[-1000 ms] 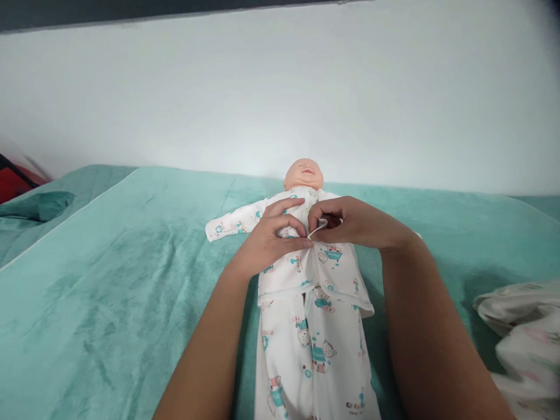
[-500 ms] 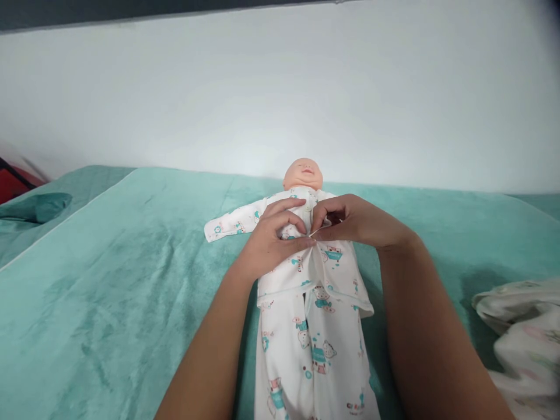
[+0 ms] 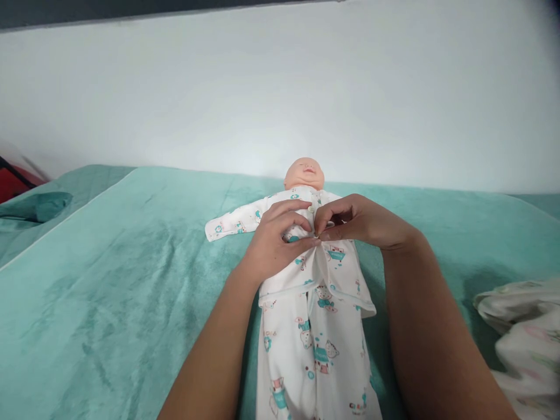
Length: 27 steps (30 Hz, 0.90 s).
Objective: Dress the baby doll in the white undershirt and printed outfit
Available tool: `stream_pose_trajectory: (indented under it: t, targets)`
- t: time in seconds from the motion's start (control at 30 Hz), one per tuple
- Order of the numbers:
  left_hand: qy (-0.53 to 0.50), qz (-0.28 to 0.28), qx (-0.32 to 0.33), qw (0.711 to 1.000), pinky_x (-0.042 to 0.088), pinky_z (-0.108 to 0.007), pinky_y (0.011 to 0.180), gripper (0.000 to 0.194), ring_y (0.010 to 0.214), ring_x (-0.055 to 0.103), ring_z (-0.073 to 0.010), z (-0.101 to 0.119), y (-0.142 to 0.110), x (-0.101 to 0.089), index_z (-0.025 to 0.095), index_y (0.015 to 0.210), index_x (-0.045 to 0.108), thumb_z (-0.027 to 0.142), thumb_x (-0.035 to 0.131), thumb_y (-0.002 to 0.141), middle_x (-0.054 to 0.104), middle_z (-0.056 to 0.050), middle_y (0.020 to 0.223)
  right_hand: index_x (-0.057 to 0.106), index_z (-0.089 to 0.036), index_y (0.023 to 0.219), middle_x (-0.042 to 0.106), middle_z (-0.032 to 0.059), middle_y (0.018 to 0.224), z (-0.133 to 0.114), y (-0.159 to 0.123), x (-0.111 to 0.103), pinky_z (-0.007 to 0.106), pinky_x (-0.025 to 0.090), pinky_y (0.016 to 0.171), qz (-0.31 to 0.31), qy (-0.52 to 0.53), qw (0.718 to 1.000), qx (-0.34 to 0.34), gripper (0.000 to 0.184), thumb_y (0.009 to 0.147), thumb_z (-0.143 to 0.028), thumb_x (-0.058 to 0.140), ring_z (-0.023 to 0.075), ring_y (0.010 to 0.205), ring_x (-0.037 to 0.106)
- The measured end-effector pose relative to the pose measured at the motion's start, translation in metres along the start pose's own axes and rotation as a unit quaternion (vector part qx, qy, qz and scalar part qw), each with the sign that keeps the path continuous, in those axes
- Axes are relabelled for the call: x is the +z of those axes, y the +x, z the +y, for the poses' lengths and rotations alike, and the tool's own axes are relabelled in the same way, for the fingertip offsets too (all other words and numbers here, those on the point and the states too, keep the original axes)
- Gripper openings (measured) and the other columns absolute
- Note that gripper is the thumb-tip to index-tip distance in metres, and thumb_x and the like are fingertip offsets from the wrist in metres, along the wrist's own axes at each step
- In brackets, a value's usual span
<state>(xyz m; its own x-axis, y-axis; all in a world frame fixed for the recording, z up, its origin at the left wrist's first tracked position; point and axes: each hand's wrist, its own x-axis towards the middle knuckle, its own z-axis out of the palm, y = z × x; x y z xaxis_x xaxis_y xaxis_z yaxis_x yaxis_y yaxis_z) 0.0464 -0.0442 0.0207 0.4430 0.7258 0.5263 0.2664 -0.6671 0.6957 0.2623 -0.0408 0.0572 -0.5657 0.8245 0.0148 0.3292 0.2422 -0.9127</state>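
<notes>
Doll [image 3: 303, 174] inside printed jacket [image 3: 289, 279]

A green sheet [image 3: 131, 291] reaches the foot of a plain white wall [image 3: 280, 87]; a dark band [image 3: 131, 11] tops the wall, soft light brightening its lower middle.

Baby doll [image 3: 304, 174] lies on the bedspread [image 3: 153, 280], head nearest the wall [image 3: 280, 87] behind. Jacket [image 3: 295, 274] on the doll's upper body, hem overlapping the trousers [image 3: 291, 350] in front. Left hand [image 3: 282, 236] and right hand [image 3: 356, 221] positioned at either side of the jacket's front opening. Crumpled cloth [image 3: 529, 344] at far right, apart from the doll.
</notes>
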Motion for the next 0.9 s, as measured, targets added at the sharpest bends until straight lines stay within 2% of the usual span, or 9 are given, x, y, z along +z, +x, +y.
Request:
stream_pose_trajectory:
  t: [0.23,0.4,0.6,0.77,0.9]
  targets:
    - [0.055,0.018,0.027,0.998,0.046,-0.046,0.103,0.012,0.122,0.058,-0.0258,0.001,-0.002,0.005,0.026,0.093,0.067,0.036,0.067,0.087,0.064,-0.006,0.129,0.071,-0.019,0.075,0.066,0.0031,0.078,0.003,-0.001,0.001,0.031,0.044,0.068,0.018,0.044,0.999,-0.012,0.021,0.077,-0.039,0.076,0.0168,0.073,0.056]
    - [0.053,0.022,0.033,0.998,0.044,-0.045,0.107,0.016,0.122,0.058,-0.0238,0.001,-0.002,0.005,0.026,0.099,0.067,0.039,0.062,0.09,0.064,-0.006,0.13,0.071,-0.019,0.077,0.066,0.0029,0.079,0.011,0.002,0.001,0.031,0.045,0.07,0.035,0.085,0.995,-0.044,0.017,0.075,-0.034,0.078,0.017,0.075,0.058]
    - [0.015,0.037,0.027,0.999,0.045,-0.042,0.107,0.015,0.122,0.058,-0.0206,-0.003,0.0,0.005,0.025,0.1,0.067,0.032,0.055,0.094,0.065,-0.005,0.128,0.071,-0.02,0.074,0.065,0.0034,0.082,0.025,0.006,0.0,0.032,0.046,0.074,0.024,0.129,0.988,-0.083,0.013,0.074,-0.029,0.08,0.018,0.08,0.058]
    - [-0.012,0.036,0.0,0.999,0.042,-0.043,0.11,0.014,0.124,0.056,-0.0202,-0.003,0.0,0.004,0.026,0.101,0.067,0.028,0.055,0.094,0.065,-0.005,0.129,0.072,-0.021,0.075,0.065,0.0028,0.082,0.028,0.008,0.0,0.032,0.046,0.072,0.034,0.143,0.985,-0.095,0.011,0.074,-0.028,0.08,0.0172,0.078,0.058]
    - [-0.056,-0.009,-0.011,0.998,0.039,-0.045,0.113,0.014,0.13,0.053,-0.0231,0.001,0.0,-0.002,0.026,0.1,0.068,0.028,0.066,0.087,0.059,-0.005,0.137,0.073,-0.021,0.073,0.064,0.0015,0.082,0.03,0.009,0.001,0.03,0.045,0.072,0.024,0.147,0.98,-0.129,0.007,0.076,-0.022,0.079,0.0155,0.078,0.057]
